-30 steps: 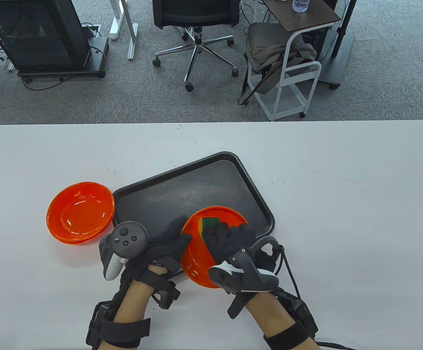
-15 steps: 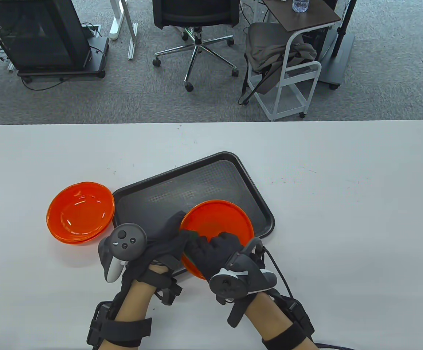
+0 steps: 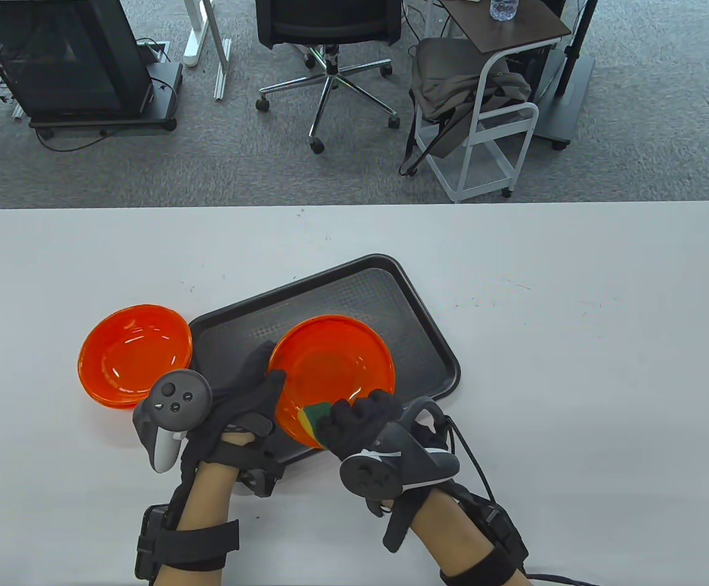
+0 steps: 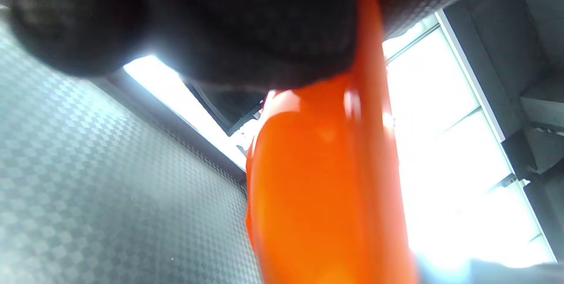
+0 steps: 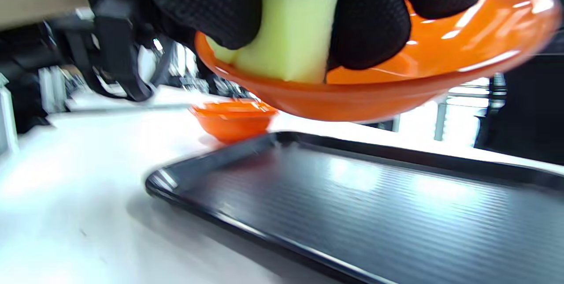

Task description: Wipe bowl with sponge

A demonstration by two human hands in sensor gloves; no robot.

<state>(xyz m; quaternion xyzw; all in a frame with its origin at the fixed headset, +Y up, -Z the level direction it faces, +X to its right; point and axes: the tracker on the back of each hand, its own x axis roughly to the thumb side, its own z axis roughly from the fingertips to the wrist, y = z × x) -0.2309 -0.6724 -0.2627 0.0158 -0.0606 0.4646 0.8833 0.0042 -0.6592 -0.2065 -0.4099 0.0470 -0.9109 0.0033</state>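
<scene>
An orange bowl (image 3: 330, 366) is held lifted over the black tray (image 3: 354, 287). My left hand (image 3: 250, 390) grips its left rim; in the left wrist view the bowl (image 4: 326, 187) fills the middle under my gloved fingers (image 4: 220, 24). My right hand (image 3: 354, 421) holds a yellow-and-green sponge (image 3: 314, 417) and presses it against the bowl's near rim. In the right wrist view my fingers (image 5: 370, 24) pinch the yellow sponge (image 5: 295, 19) inside the bowl (image 5: 396, 85), which hangs above the tray (image 5: 352, 196).
A stack of orange bowls (image 3: 135, 355) sits on the white table (image 3: 574, 366) left of the tray; it also shows in the right wrist view (image 5: 231, 118). Beyond the table's far edge stand an office chair (image 3: 330, 36) and a white cart (image 3: 488, 110).
The bowl has moved left and away from me, tilting flatter. My left hand shifted left with it. My right hand slid the sponge from the bowl's middle down to its near rim.
</scene>
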